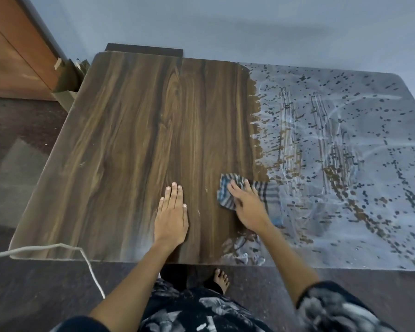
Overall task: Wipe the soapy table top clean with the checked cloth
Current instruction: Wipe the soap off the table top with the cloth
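The wooden table top (139, 130) fills the view. Its left part shows bare dark wood grain; its right part is coated in whitish soap film (359, 149) with dark specks and streaks. The checked cloth (270, 191), blue, grey and white, lies crumpled at the border between the two. My right hand (248, 207) presses down on the cloth with straight, spread fingers. My left hand (171, 215) rests flat on the bare wood, fingers straight, a little left of the cloth. A small patch of soap (246, 251) sits by the front edge under my right forearm.
A white cord (58, 248) crosses the table's front left corner and hangs to the floor. A wooden door (12, 56) and folded cardboard (70, 77) stand at the back left. A blue wall runs behind the table. My bare foot (222, 280) shows under the front edge.
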### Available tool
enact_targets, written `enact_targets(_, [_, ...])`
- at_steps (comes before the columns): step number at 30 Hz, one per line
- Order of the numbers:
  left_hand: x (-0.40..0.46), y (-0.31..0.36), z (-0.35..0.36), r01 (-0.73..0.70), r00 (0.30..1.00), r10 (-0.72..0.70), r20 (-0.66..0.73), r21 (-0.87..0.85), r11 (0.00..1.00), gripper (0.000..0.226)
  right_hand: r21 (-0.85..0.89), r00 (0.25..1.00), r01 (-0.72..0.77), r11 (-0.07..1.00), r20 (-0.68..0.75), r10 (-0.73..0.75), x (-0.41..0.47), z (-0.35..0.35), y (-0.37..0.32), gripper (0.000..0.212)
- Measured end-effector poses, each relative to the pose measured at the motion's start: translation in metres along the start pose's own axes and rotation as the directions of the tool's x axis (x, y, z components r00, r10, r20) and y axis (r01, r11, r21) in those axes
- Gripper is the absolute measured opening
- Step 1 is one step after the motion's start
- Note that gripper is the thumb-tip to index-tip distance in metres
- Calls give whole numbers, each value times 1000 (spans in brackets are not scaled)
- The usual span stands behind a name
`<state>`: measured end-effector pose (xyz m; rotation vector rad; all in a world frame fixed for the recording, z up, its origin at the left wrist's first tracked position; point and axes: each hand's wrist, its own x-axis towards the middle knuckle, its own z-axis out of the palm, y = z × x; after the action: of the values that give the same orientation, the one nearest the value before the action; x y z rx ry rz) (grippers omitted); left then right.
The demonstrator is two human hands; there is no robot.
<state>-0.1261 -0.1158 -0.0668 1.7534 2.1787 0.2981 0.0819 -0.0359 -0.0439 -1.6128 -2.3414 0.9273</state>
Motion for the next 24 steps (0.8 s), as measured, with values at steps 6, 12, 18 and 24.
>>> enact_targets(6, [-16, 4, -2, 6, 999, -4, 32, -87, 996, 50, -24, 941, 322, 946, 116, -317, -59, 54, -45, 49])
enact_targets(12, [-35, 22, 6, 96, 995, -95, 16, -128, 987, 50, 64, 892, 395, 916, 210, -399, -122, 34, 24, 50])
enact_targets(18, [-51, 56, 15, 37, 997, -31, 70, -87, 995, 52, 56, 984, 126, 990, 119, -132, -78, -10, 48, 42])
enact_targets(24, [-47, 57, 10, 41, 998, -25, 66, -252, 967, 48, 24, 961, 265, 964, 78, -266, -95, 44, -1, 47])
